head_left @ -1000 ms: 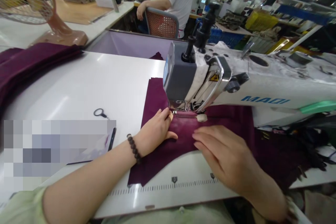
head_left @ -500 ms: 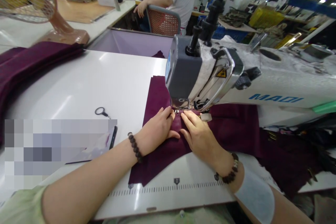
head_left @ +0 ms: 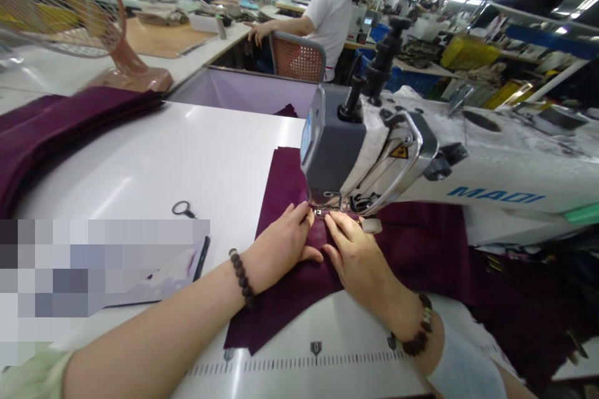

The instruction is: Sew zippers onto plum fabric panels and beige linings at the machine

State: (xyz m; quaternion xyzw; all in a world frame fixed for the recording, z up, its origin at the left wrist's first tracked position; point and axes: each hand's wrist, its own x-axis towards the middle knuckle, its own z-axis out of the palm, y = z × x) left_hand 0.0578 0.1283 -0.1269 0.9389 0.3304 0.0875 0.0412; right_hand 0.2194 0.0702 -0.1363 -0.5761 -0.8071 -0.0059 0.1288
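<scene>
Two hands worked mid-frame, left hand [head_left: 281, 243] and right hand [head_left: 360, 257], at one machine [head_left: 468, 168]. One maroon cloth [head_left: 281, 305] lay flat, with fingers spread and pressing it.

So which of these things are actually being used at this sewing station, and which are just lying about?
In use: left hand, right hand, both pressed on the maroon fabric piece at the presser foot of the sewing machine.
Lying about: folded maroon stack, small black ring-handled tool, desk fan.
</scene>
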